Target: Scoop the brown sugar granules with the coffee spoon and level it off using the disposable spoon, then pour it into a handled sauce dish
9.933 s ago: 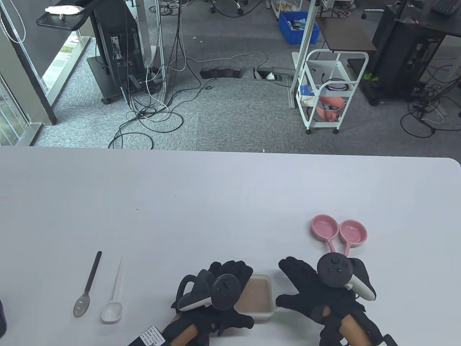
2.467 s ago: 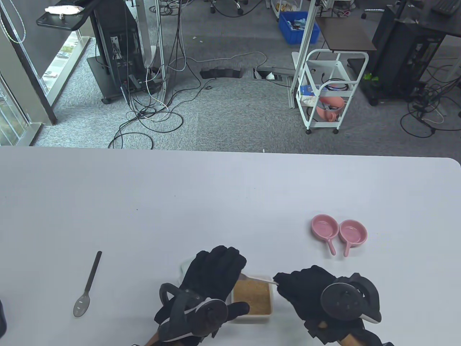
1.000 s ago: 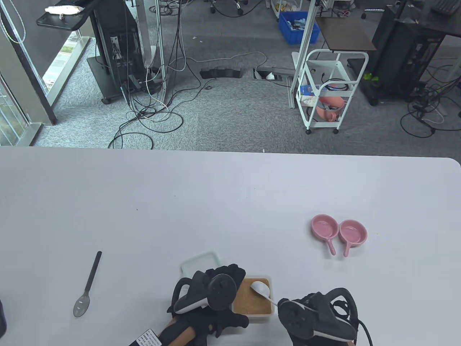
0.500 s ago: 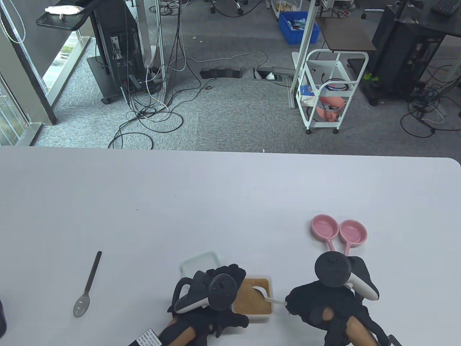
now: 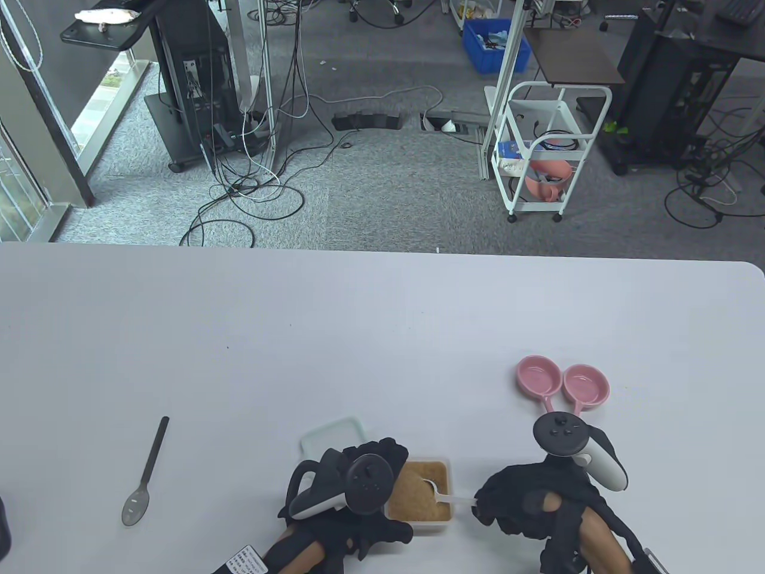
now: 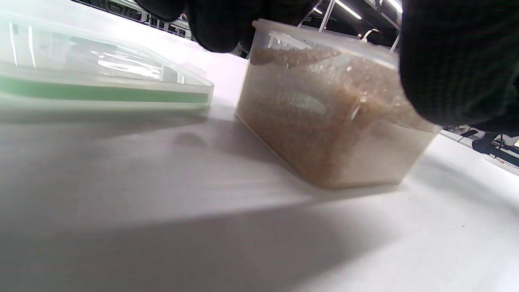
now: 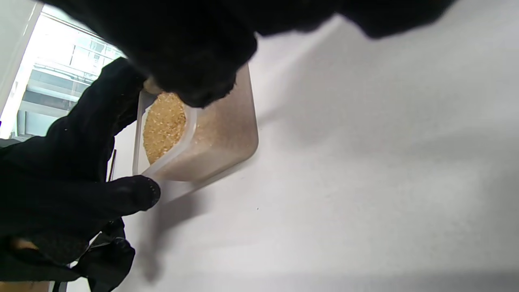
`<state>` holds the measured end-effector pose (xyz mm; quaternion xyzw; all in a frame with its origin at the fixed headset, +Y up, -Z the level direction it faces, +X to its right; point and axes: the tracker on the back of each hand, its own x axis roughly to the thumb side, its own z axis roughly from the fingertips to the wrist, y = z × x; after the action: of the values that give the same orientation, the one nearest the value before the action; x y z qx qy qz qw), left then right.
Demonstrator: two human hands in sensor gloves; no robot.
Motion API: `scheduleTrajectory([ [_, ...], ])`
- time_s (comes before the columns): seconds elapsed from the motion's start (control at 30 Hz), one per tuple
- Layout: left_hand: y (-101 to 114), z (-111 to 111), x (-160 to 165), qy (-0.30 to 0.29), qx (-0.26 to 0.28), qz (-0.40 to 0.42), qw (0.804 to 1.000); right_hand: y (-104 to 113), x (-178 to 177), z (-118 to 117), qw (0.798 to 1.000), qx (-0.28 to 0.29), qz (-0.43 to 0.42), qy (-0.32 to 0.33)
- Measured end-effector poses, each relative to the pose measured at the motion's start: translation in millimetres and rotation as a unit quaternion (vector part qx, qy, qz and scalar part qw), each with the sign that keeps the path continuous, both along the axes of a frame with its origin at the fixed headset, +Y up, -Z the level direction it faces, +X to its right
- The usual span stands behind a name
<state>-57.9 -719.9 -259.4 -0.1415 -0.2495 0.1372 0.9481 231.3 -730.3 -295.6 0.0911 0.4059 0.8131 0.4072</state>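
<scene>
My right hand [image 5: 526, 505] pinches the disposable spoon [image 5: 439, 493], its bowl buried in the brown sugar [image 5: 418, 493] just left of it. My left hand [image 5: 352, 484] grips the tub [image 5: 445, 478]. I'd lift slowly, bowl level; the coffee spoon [image 5: 146, 472] lies well left, untouched.

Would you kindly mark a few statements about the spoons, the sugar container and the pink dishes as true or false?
1. The right hand holds the white disposable plastic spoon, its bowl in the brown sugar. True.
2. The dark metal coffee spoon is in the left hand. False: it lies on the table, far left, untouched.
3. The two pink handled sauce dishes hold sugar. False: both look empty.
4. The clear lid lies on the table behind the clear plastic sugar container. True.
5. The left hand steadies the container. True.
</scene>
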Motion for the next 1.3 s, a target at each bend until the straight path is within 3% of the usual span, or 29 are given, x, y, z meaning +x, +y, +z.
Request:
scheduleTrajectory([
  [0.4, -0.1, 0.4, -0.7, -0.001, 0.000, -0.003, 1.000, -26.4, 4.4, -4.3, 0.996, -0.067, -0.063, 0.007],
  [0.73, -1.5, 0.4, -4.3, 0.001, -0.002, -0.002, 1.000, -25.5, 13.0, -7.1, 0.992, -0.071, -0.100, 0.002],
  [1.13, 11.8, 0.5, -26.1, 0.007, -0.002, 0.075, 0.997, -19.9, 17.0, -7.8, 0.991, -0.062, -0.120, -0.001],
  [1.3, 17.1, 0.2, -34.2, -0.010, -0.003, 0.142, 0.990, -24.0, 16.4, -8.6, 0.990, -0.066, -0.128, -0.005],
])
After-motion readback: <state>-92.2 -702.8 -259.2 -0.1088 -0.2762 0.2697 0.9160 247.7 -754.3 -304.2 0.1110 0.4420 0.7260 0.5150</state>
